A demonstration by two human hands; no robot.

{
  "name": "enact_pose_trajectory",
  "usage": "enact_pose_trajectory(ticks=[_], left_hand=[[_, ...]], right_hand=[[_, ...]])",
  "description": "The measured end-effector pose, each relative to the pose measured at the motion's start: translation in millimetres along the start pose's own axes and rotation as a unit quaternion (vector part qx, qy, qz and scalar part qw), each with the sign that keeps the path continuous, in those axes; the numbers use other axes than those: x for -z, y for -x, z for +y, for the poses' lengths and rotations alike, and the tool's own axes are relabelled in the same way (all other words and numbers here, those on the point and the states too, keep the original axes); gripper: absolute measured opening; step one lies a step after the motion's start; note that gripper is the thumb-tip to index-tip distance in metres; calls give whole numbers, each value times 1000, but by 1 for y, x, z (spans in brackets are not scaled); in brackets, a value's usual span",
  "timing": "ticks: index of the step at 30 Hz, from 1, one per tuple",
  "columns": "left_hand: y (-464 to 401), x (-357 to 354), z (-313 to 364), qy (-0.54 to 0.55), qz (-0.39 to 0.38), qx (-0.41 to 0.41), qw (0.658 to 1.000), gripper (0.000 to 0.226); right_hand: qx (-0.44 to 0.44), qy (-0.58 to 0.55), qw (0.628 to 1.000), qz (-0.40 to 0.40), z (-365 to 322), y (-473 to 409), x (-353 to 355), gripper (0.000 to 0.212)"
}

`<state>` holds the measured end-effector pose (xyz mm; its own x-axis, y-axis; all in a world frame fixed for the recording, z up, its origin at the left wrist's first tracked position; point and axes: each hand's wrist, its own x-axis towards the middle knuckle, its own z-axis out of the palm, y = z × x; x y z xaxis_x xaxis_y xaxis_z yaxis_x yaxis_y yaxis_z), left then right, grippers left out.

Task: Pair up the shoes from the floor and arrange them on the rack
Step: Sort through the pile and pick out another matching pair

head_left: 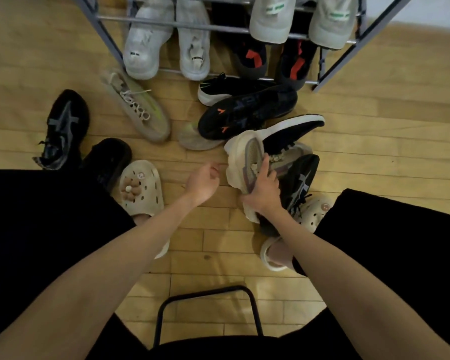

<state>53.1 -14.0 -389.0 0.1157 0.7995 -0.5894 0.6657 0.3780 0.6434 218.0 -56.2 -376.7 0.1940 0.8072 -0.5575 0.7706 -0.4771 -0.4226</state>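
Note:
My right hand grips a cream and purple sneaker lying in the pile on the wooden floor. My left hand hovers just left of it, fingers loosely curled and holding nothing. Around it lie a black sneaker with orange marks, a black white-soled sneaker, a black and grey sneaker and a tan sneaker. The metal rack at the top holds white sneakers, black and red shoes and grey shoes.
At the left lie a black and grey sneaker, a black slide and a beige clog. Another beige clog sits at the right. A black stool frame is between my knees.

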Motion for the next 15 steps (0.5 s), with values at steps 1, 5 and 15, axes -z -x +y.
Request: enact_pose_trajectory(ticks=[1, 5, 15], left_hand=[[-1, 1, -1, -2, 1, -1, 1000, 36], [-4, -2, 0, -30, -18, -12, 999, 37], [-20, -44, 26, -214, -53, -118, 968, 84]], right_hand=[[11, -94, 996, -6, 4, 0, 8, 119], [-46, -393, 917, -42, 20, 5, 38, 102], [-109, -768, 618, -129, 58, 33, 76, 77]])
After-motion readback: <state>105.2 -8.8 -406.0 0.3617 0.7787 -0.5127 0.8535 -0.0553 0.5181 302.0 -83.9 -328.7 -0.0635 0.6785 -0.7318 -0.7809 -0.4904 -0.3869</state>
